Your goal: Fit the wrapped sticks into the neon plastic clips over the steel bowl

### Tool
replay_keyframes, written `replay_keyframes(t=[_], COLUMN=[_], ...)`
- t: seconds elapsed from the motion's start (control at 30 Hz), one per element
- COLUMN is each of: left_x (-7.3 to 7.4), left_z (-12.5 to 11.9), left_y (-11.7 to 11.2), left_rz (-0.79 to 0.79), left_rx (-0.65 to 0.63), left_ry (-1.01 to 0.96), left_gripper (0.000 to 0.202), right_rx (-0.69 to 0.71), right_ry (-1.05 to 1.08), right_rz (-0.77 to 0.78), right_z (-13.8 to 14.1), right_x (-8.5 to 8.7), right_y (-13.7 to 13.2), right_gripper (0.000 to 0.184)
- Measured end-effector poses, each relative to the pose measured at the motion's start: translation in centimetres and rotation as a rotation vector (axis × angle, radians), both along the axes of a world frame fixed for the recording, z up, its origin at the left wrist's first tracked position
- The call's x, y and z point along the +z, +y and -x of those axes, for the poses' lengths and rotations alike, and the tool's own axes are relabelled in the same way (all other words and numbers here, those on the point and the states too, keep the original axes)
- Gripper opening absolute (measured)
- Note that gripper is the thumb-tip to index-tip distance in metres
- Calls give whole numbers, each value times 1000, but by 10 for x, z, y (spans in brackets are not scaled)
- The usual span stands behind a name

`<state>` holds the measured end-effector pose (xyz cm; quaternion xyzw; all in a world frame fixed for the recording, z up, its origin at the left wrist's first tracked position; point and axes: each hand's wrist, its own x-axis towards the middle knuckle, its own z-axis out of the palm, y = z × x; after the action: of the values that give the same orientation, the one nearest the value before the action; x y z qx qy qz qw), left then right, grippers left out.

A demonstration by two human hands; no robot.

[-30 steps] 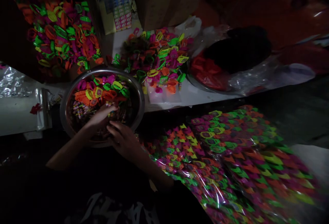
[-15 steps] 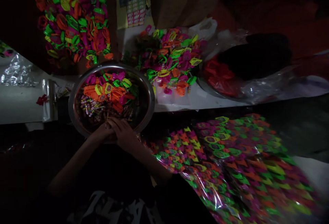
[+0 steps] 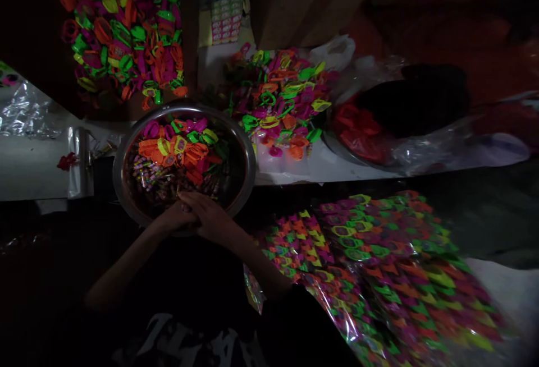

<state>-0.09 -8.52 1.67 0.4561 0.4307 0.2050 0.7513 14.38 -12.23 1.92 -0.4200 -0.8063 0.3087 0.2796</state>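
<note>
My left hand (image 3: 176, 217) and my right hand (image 3: 209, 215) meet over the near rim of a wide metal bowl (image 3: 249, 160). Their fingers are closed together, right over left, around something small that I cannot make out in the dim light. Inside the bowl lie bright plastic toy watches (image 3: 194, 152) in orange, pink, green and yellow. Nearer my fingertips is a heap of small pieces in printed wrappers (image 3: 145, 171), which look like wrapped sweets.
Behind the bowl lie two loose heaps of toy watches, one at left (image 3: 122, 41) and one at right (image 3: 286, 95). Clear bags of packed toy watches (image 3: 391, 266) spread at lower right. A cardboard box (image 3: 311, 8) stands at the back; a basin with red plastic (image 3: 362, 134) is farther right.
The view has shifted slightly. Both hands stay together at the bowl's near rim, with the fingers a little differently set. The bowl's contents look the same.
</note>
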Motion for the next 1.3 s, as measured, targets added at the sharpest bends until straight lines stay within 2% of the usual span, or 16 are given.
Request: replay_keyframes(t=[0.1,0.13,0.2,0.3,0.47,0.6,0.7,0.8,0.97,1.1,1.2,1.3], left_x=[-3,-4,-5,-3,1,1,0,-2,-7,-14,-15,-11], left_z=[0,0,0,1,3,2,2,3,6,7,8,8], left_y=[2,3,5,6,9,10,9,9,8,7,7,7], left_rz=[93,130,210,298,348,403,421,403,352,360,333,305], left_rx=[116,176,294,404,521,529,542,524,466,459,455,430], left_ry=[-67,-86,-117,-142,-109,-146,-149,-162,-176,-212,-226,-209], left_gripper=[33,33,32,29,15,17,17,14,18,22,20,17], right_rx=[-50,-112,-207,-230,-201,-190,-172,-159,-174,-170,-226,-251], right_ry=[-61,-122,-272,-535,-819,-862,-860,-866,-880,-882,-814,-633], right_rz=[129,186,283,328,307,289,304,327,371,397,366,341], right_z=[-26,-35,-50,-56,-42,-42,-47,-48,-44,-45,-51,-52], right_x=[5,6,5,-3,-21,-25,-22,-21,-24,-19,-15,-17], right_y=[18,26,42,64,80,79,77,77,81,80,78,78], right_gripper=[80,75,52,35,51,57,51,46,52,57,52,45])
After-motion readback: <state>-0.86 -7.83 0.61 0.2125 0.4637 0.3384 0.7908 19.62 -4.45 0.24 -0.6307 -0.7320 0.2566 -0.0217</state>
